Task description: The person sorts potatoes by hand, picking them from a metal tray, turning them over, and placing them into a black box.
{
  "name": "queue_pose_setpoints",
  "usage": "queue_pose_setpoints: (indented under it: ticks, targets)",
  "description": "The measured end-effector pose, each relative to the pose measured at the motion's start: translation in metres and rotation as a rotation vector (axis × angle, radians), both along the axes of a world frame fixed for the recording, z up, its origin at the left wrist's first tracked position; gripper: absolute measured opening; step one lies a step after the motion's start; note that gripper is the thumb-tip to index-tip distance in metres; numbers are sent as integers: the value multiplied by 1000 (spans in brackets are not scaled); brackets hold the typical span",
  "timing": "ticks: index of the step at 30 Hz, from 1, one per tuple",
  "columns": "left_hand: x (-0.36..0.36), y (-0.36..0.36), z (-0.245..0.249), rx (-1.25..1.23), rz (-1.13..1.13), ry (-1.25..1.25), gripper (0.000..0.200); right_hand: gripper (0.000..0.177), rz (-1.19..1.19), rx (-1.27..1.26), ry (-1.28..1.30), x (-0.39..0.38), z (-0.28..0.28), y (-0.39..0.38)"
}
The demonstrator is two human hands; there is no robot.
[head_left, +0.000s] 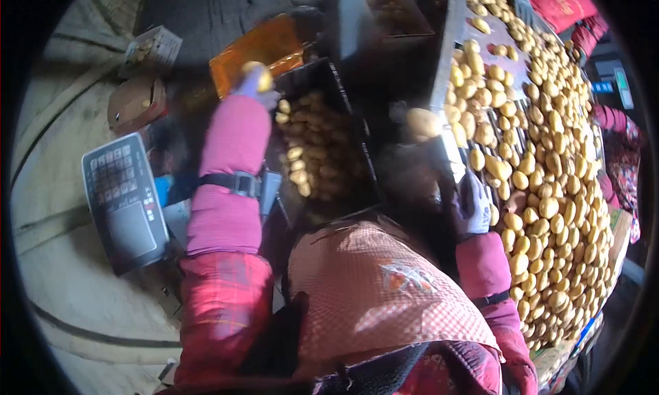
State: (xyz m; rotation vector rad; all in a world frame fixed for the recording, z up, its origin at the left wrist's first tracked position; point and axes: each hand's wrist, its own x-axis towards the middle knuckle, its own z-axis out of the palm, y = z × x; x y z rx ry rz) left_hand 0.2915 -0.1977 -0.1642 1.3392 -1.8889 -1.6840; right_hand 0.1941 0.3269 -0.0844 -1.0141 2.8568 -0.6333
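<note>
My left hand (pixel 255 91), in a light purple glove, is closed around a potato (pixel 261 78) over the near end of an orange crate (pixel 257 48). Just right of it stands a dark crate (pixel 341 86) with many potatoes (pixel 316 144) inside. My right hand (pixel 473 206), gloved too, lies along the metal edge (pixel 449 158) of the sorting table, fingers stretched out beside the potatoes there. A larger, blurred potato (pixel 423 122) shows just outside that edge, apart from both hands.
Potatoes (pixel 549 210) cover the sorting table on the right. Other people (pixel 583 35) stand at its far side. A scale with a keypad (pixel 127 203), a cardboard box (pixel 137 105) and a white box (pixel 152 50) are on the left.
</note>
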Motion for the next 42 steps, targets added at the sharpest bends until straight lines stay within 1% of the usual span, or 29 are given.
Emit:
queue_pose_setpoints:
  ticks: [1,2,4,6,7,8,10,12,14,16,17,18,20,22,23,24,26,28,30,32,33,34,36,37,38,39,40,41,42]
  targets:
    - [-11,-9,26,236,97,-6,59,58,35,34,60,-1,0,3]
    - [-20,-7,32,240,77,-3,59,57,52,30,56,-2,0,4]
    - [2,-7,41,221,312,362,59,56,37,-9,12,-2,-2,5]
    - [16,3,42,229,194,254,56,55,22,-4,-23,-1,1,4]
    - [25,29,53,216,162,261,51,55,10,-30,-52,-1,0,4]
    - [33,40,45,218,171,241,51,55,-7,-50,-78,-1,0,3]
    - [47,58,14,380,77,138,47,55,-1,-21,-81,-2,-1,4]
    - [59,86,-22,592,116,176,25,54,1,-6,-71,-3,-1,3]
    - [81,103,-86,1095,110,457,22,53,7,17,-40,-3,-5,4]
    - [91,119,-134,1219,-159,461,19,53,31,11,-24,-5,-5,4]
    - [99,119,-183,1485,-262,480,24,54,26,32,-37,-5,-5,3]
    - [92,130,-175,1510,-283,471,24,54,6,58,-44,-4,-3,2]
    - [69,163,-128,972,32,1,32,53,3,40,-66,-4,4,-1]
    - [53,172,-108,712,-51,-49,35,53,18,44,-43,-4,9,-3]
    - [58,150,-125,955,-167,201,30,53,5,14,-61,-4,10,-4]
    - [45,154,-105,945,-197,209,30,53,16,21,-52,-5,14,-6]
    - [22,177,-38,254,-325,236,29,53,14,-16,-61,-6,12,-3]
    - [-4,191,-12,-91,-335,394,31,54,-26,-33,-114,-4,11,-2]
    - [-19,206,23,-135,-366,448,32,54,-34,-57,-137,-4,14,-3]
    - [-28,228,82,-298,-541,344,31,54,-18,-62,-125,-4,14,0]
    - [-32,235,89,-339,-574,384,31,50,-12,-121,-147,-5,15,2]
    - [-37,245,99,-263,-568,449,30,46,-6,-182,-165,-8,18,3]
    - [-45,257,101,-344,-665,529,27,37,-75,-170,-205,-23,39,11]
    - [-49,267,108,-273,-716,532,26,30,-96,-174,20,-36,37,15]
    - [-53,279,114,-201,-766,533,25,28,-133,-222,68,-52,38,15]
    - [-56,292,116,-49,-795,504,24,29,-78,-194,133,-66,44,12]
    - [-59,300,124,-7,-880,478,24,29,-21,-168,206,-82,50,6]
    - [-63,309,119,52,-909,472,25,31,6,-110,224,-98,57,-3]
    - [-65,314,112,112,-936,462,26,30,16,-160,176,-121,38,-7]
